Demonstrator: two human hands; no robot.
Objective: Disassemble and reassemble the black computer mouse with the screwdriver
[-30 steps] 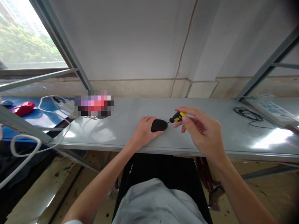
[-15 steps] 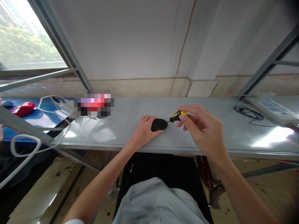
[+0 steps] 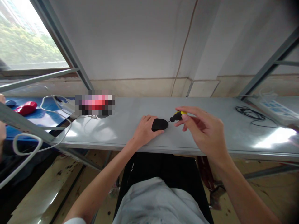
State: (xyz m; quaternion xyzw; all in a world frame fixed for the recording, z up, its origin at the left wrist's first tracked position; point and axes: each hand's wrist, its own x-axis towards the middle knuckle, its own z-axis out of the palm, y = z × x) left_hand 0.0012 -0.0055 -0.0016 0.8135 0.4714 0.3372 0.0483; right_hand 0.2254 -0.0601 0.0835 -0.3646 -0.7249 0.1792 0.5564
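Gray bench [image 3: 130, 107] is occupied mid-span by right hand [image 3: 205, 130] and left hand [image 3: 145, 130]. Black mouse [image 3: 160, 124] is gripped on the bench, left end, by the left. Yellow-black screwdriver [image 3: 177, 116] is pinched by right thumb and fingers. Thin shaft [image 3: 169, 121] is pointed at the mouse's right end; contact can't quite be confirmed.

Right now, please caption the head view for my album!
Left hand grips a rounded black mouse; right hand holds a yellow-and-black screwdriver.
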